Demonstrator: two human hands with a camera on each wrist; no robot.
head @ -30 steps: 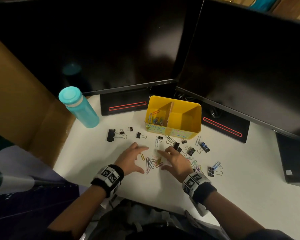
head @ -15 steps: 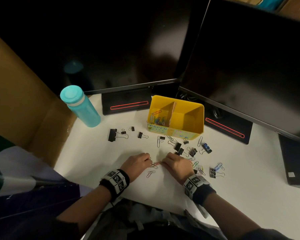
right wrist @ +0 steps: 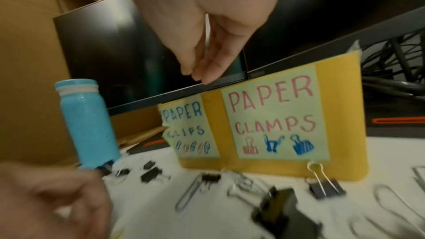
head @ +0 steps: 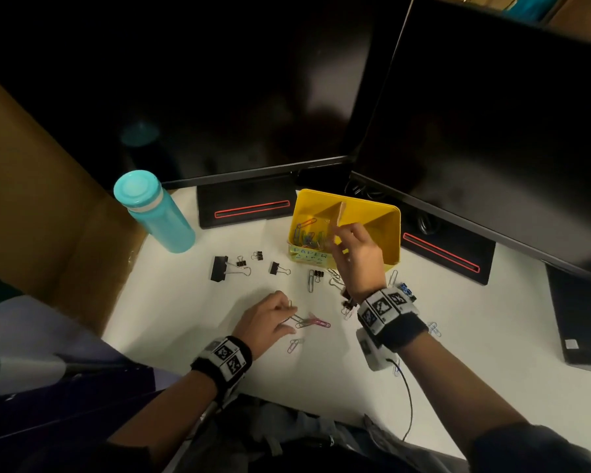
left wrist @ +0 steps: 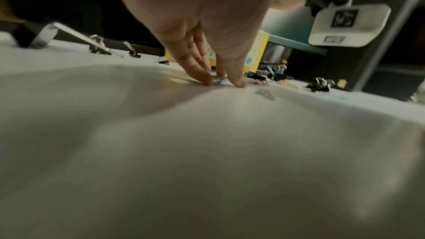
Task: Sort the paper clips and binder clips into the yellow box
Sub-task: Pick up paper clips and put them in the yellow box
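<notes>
Half a second back both hands were huddled together low on the desk (head: 338,387) over the loose paper clips; now they have parted. The left hand (head: 265,324) has stayed down near the desk's front edge, palm down, its fingers (left wrist: 200,77) held close together, tips pressing the surface at a small cluster of paper clips (head: 313,323), one of them pink. Whether it actually pinches one I cannot tell; the wrist view is blurred there.

The right hand (head: 355,257) has gone up and forward and now hangs over the near wall of the yellow box (head: 391,240), above the left compartment. Its fingers (right wrist: 207,72) point downward, loosely bunched side by side; I see nothing between them.

Around the right wrist lie more paper clips and binder clips (head: 316,275), with a row of black binder clips, the largest (head: 219,268) among them, off to the left. The box's left compartment, labelled PAPER CLIPS, already holds a heap of coloured clips (head: 307,233); the other label reads PAPER CLAMPS. A teal bottle (head: 157,213) stands far left, and two dark monitors (head: 492,131) rise behind.
</notes>
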